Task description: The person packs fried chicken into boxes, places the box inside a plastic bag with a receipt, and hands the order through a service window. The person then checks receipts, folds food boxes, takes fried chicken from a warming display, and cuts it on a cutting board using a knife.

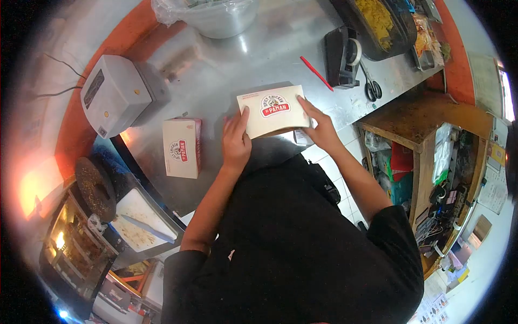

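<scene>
Gripping opposite ends, left hand (236, 142) and right hand (322, 129) hold 1 printed box (273, 112) — between them.

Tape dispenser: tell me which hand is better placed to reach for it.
Probably the right. The right hand holds the box at the edge nearer the dispenser; the left hand is at the opposite edge. The left would have to steady the box alone.

Metal worktable (275, 59), ctr.; walls white w/ orange band (102, 46); white floor tiles (339, 175), R of ctr.; wooden shelf unit (402, 125), R; bright opening (506, 93), far R; warm glow (35, 183) on L wall.
</scene>
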The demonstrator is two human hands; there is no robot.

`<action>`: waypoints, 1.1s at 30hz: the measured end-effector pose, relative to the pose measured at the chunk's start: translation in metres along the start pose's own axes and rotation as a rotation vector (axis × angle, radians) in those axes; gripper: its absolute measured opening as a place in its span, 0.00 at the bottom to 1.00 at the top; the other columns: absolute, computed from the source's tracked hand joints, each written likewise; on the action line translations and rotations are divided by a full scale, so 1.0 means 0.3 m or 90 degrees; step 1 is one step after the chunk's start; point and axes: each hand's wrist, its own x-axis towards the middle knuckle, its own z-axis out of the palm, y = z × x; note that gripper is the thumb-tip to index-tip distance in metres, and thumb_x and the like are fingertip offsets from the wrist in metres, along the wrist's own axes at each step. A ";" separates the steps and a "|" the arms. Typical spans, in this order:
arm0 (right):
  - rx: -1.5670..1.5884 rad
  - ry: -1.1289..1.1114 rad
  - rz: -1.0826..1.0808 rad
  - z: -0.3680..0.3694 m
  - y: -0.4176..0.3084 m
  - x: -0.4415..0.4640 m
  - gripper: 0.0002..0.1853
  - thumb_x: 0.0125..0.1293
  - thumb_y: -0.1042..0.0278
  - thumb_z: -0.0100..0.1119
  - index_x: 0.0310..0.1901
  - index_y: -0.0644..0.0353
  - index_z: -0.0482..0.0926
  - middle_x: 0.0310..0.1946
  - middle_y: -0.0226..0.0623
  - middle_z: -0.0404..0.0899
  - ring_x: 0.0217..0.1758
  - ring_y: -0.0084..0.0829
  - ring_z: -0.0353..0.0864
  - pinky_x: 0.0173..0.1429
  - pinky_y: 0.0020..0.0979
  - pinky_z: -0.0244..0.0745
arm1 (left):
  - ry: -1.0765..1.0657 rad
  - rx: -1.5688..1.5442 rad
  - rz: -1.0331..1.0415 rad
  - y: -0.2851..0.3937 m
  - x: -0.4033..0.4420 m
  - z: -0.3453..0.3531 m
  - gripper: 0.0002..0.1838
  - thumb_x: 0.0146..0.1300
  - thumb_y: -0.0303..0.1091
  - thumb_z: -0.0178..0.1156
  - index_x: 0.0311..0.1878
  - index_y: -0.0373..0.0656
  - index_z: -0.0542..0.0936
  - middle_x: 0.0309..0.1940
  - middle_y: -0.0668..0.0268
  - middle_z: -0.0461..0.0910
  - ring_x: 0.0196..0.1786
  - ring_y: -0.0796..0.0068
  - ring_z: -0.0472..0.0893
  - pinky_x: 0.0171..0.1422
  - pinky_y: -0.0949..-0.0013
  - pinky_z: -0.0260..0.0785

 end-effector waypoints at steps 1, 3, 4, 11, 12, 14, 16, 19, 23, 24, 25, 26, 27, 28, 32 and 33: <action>-0.163 -0.083 -0.060 -0.013 0.006 -0.006 0.46 0.53 0.71 0.72 0.74 0.50 0.58 0.66 0.52 0.69 0.74 0.46 0.61 0.76 0.45 0.53 | -0.040 0.069 0.060 -0.026 -0.002 -0.001 0.34 0.52 0.18 0.57 0.67 0.42 0.71 0.57 0.46 0.76 0.61 0.47 0.74 0.69 0.53 0.63; -0.155 -0.101 -0.083 -0.030 0.033 -0.012 0.46 0.52 0.70 0.72 0.73 0.50 0.59 0.67 0.51 0.67 0.76 0.46 0.58 0.78 0.46 0.48 | -0.080 0.137 0.121 -0.045 0.001 -0.023 0.35 0.52 0.20 0.58 0.68 0.43 0.70 0.58 0.44 0.75 0.62 0.44 0.72 0.72 0.51 0.59; -0.148 -0.120 -0.107 -0.036 0.038 -0.010 0.46 0.51 0.68 0.73 0.73 0.51 0.60 0.68 0.50 0.66 0.77 0.46 0.54 0.79 0.48 0.42 | -0.139 0.073 0.095 -0.026 0.012 -0.054 0.36 0.52 0.23 0.60 0.69 0.43 0.68 0.59 0.44 0.74 0.63 0.45 0.71 0.73 0.51 0.57; -0.093 -0.103 -0.031 -0.032 0.060 0.020 0.42 0.44 0.66 0.77 0.66 0.50 0.72 0.65 0.47 0.70 0.72 0.46 0.64 0.77 0.42 0.51 | -0.234 0.030 0.070 -0.009 0.035 -0.090 0.43 0.49 0.34 0.72 0.70 0.44 0.67 0.60 0.46 0.74 0.63 0.48 0.72 0.72 0.55 0.58; -0.080 -0.086 -0.054 -0.030 0.063 0.022 0.40 0.44 0.67 0.77 0.64 0.50 0.74 0.65 0.46 0.72 0.71 0.45 0.66 0.76 0.42 0.53 | -0.234 0.031 0.071 0.005 0.037 -0.085 0.43 0.49 0.34 0.72 0.70 0.44 0.67 0.60 0.46 0.74 0.63 0.48 0.72 0.72 0.55 0.58; -0.066 -0.069 -0.075 -0.032 0.069 0.026 0.38 0.44 0.68 0.77 0.63 0.49 0.76 0.64 0.45 0.73 0.70 0.44 0.68 0.75 0.41 0.55 | -0.186 -0.060 -0.068 0.035 0.034 -0.077 0.36 0.48 0.30 0.73 0.64 0.44 0.75 0.60 0.49 0.75 0.61 0.52 0.74 0.69 0.58 0.61; -0.100 -0.101 -0.115 -0.047 0.049 0.032 0.37 0.45 0.70 0.76 0.62 0.48 0.77 0.65 0.45 0.71 0.69 0.44 0.68 0.73 0.41 0.59 | -0.174 -0.086 -0.075 -0.004 0.016 -0.053 0.33 0.47 0.28 0.74 0.61 0.45 0.78 0.60 0.51 0.76 0.60 0.53 0.74 0.68 0.59 0.62; -0.119 -0.160 -0.125 -0.072 0.047 0.037 0.36 0.47 0.73 0.74 0.63 0.46 0.76 0.69 0.44 0.66 0.70 0.44 0.66 0.71 0.39 0.62 | -0.167 -0.150 -0.083 -0.082 -0.023 -0.008 0.27 0.47 0.27 0.73 0.55 0.49 0.83 0.61 0.53 0.75 0.58 0.54 0.75 0.66 0.60 0.64; 0.017 -0.202 -0.141 -0.076 0.053 0.043 0.33 0.50 0.75 0.71 0.61 0.46 0.78 0.73 0.43 0.60 0.70 0.42 0.66 0.70 0.36 0.63 | -0.117 -0.026 0.127 -0.093 -0.033 -0.023 0.25 0.47 0.28 0.73 0.53 0.52 0.85 0.61 0.51 0.75 0.57 0.52 0.74 0.67 0.55 0.64; -0.035 -0.159 -0.123 -0.067 0.043 0.037 0.33 0.56 0.68 0.69 0.66 0.49 0.71 0.63 0.44 0.69 0.62 0.40 0.72 0.62 0.36 0.68 | -0.117 -0.026 0.129 -0.095 -0.028 -0.034 0.25 0.47 0.28 0.73 0.53 0.52 0.85 0.61 0.51 0.75 0.57 0.52 0.74 0.67 0.55 0.64; -0.061 -0.136 -0.115 -0.057 0.033 0.025 0.34 0.59 0.64 0.67 0.68 0.50 0.67 0.59 0.44 0.74 0.58 0.39 0.76 0.58 0.36 0.70 | -0.141 0.034 0.176 -0.101 -0.020 -0.050 0.24 0.48 0.30 0.72 0.52 0.53 0.85 0.60 0.50 0.75 0.57 0.53 0.74 0.67 0.52 0.63; -0.087 -0.113 -0.105 -0.047 0.020 0.013 0.35 0.62 0.60 0.66 0.70 0.52 0.64 0.54 0.44 0.79 0.54 0.39 0.79 0.55 0.36 0.73 | -0.164 0.094 0.223 -0.103 -0.012 -0.058 0.23 0.49 0.31 0.72 0.52 0.54 0.85 0.59 0.49 0.76 0.56 0.54 0.74 0.67 0.48 0.63; -0.065 -0.085 -0.083 -0.037 -0.008 -0.008 0.34 0.63 0.61 0.64 0.70 0.52 0.64 0.50 0.44 0.80 0.49 0.37 0.80 0.54 0.35 0.73 | -0.165 0.094 0.225 -0.085 0.001 -0.069 0.23 0.49 0.31 0.72 0.52 0.54 0.85 0.59 0.49 0.76 0.56 0.54 0.74 0.67 0.48 0.63; -0.045 -0.075 -0.075 -0.031 0.002 -0.020 0.33 0.64 0.61 0.64 0.70 0.53 0.64 0.45 0.43 0.81 0.46 0.36 0.80 0.52 0.35 0.73 | -0.149 0.139 0.251 -0.061 0.011 -0.084 0.22 0.51 0.34 0.71 0.52 0.56 0.85 0.59 0.50 0.76 0.55 0.54 0.75 0.67 0.45 0.62; -0.022 -0.032 -0.097 0.006 0.056 -0.058 0.26 0.54 0.73 0.69 0.57 0.47 0.79 0.61 0.45 0.70 0.54 0.39 0.76 0.58 0.34 0.70 | -0.118 0.207 0.262 -0.063 -0.020 -0.058 0.22 0.53 0.41 0.69 0.55 0.63 0.83 0.60 0.50 0.74 0.54 0.53 0.74 0.67 0.41 0.59; -0.028 -0.023 -0.109 0.022 0.073 -0.068 0.26 0.50 0.76 0.71 0.53 0.45 0.84 0.69 0.46 0.66 0.59 0.40 0.75 0.61 0.33 0.68 | -0.121 0.208 0.263 -0.062 -0.024 -0.059 0.22 0.53 0.41 0.69 0.55 0.63 0.83 0.60 0.50 0.74 0.54 0.53 0.74 0.67 0.41 0.59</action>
